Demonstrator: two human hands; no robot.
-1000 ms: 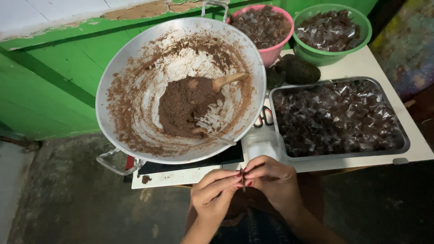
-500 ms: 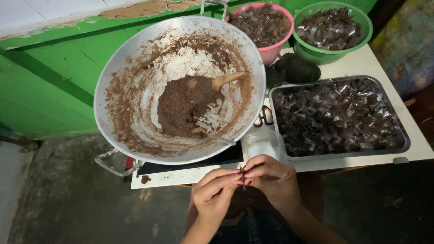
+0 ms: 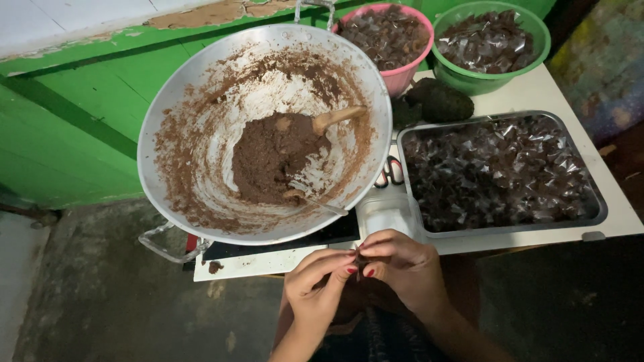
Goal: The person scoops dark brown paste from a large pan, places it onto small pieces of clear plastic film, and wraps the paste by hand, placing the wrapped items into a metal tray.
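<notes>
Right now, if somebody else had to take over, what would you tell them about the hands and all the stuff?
Left hand and right hand: both pinch one small dark wrapped piece between the fingertips, below the table edge.
Big metal pan: a lump of brown paste with a wooden spoon in it.
Done: metal tray, pink bowl and green bowl hold wrapped pieces.
Left: the paste in the pan is not yet wrapped.
</notes>
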